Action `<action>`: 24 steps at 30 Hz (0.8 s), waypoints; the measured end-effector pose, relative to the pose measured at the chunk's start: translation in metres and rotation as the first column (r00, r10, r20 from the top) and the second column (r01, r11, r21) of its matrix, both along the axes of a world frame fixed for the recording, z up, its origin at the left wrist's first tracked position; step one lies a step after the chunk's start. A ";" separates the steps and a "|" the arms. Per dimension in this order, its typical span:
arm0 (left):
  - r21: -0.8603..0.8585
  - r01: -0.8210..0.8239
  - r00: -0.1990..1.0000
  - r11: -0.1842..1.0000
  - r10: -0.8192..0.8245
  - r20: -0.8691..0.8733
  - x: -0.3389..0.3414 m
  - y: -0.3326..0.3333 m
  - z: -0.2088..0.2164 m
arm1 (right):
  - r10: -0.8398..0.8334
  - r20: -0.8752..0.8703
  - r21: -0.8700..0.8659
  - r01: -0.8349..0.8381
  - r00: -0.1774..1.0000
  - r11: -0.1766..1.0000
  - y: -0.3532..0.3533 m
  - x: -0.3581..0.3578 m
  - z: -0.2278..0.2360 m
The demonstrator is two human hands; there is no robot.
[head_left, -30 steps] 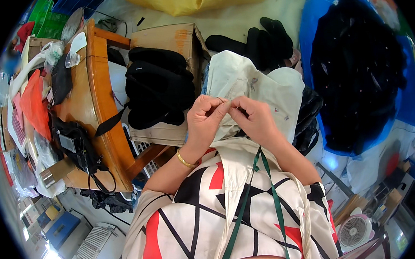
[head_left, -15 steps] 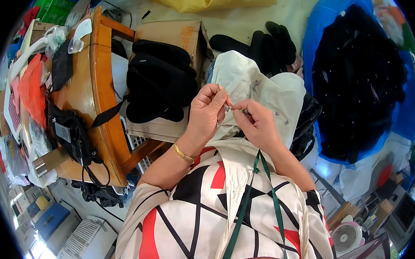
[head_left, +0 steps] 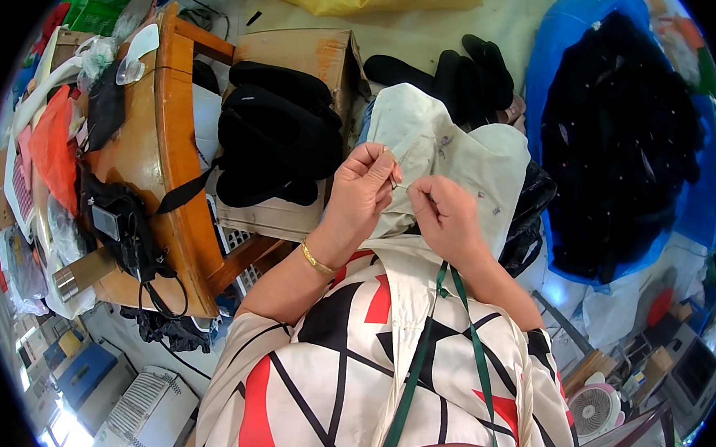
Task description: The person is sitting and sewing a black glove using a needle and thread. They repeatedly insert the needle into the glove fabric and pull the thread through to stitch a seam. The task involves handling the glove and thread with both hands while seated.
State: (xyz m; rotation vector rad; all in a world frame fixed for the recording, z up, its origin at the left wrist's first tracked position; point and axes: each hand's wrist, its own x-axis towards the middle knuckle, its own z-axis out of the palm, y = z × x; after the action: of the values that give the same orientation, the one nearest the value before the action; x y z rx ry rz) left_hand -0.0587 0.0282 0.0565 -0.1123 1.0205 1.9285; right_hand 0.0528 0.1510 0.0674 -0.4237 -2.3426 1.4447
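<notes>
My left hand [head_left: 362, 189] is raised over my lap, its thumb and index finger pinched on a small thin thing too fine to identify. Close beside it, my right hand [head_left: 446, 216] is also closed, thumb against curled fingers, and a short pale strand seems to run from it toward the left fingertips. Whatever lies inside the right fingers is hidden. Beneath both hands a white cloth [head_left: 489, 162] with small printed figures covers my knees. A green cord [head_left: 479, 359] hangs down over my patterned top.
Left of my lap, black soft pieces [head_left: 275, 138] are heaped on a cardboard box [head_left: 294, 51] beside a wooden table [head_left: 145, 154]. More black pieces [head_left: 456, 82] lie beyond my knees. At right stands a blue bag [head_left: 553, 56] full of dark items [head_left: 615, 142].
My right hand has turned slightly and drawn a little away from the left, with a thin strand now showing between them. The left hand keeps its pinch almost in place.
</notes>
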 end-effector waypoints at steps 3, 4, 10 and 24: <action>0.011 0.096 0.995 0.995 -0.096 -0.012 0.008 -0.003 -0.003 | -0.043 -0.065 0.063 0.047 0.997 0.997 0.002 -0.004 -0.006; -0.009 0.104 0.994 0.995 -0.104 0.011 0.008 -0.005 -0.004 | -0.029 -0.076 0.075 0.034 0.997 0.997 0.002 -0.004 -0.010; -0.036 0.012 0.999 0.999 -0.013 -0.031 0.006 -0.004 -0.008 | 0.030 0.079 -0.345 -0.001 0.996 0.938 0.015 -0.005 -0.015; -0.023 0.000 0.999 1.000 -0.001 -0.038 0.005 -0.002 -0.005 | 0.109 0.171 -0.675 0.036 0.979 0.737 0.006 -0.007 -0.021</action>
State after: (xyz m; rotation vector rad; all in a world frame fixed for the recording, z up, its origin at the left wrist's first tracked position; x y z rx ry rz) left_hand -0.0538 0.0261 0.0514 -0.0887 1.0674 1.9255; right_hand 0.0454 0.1567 0.0467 -0.7392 -1.8733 2.3663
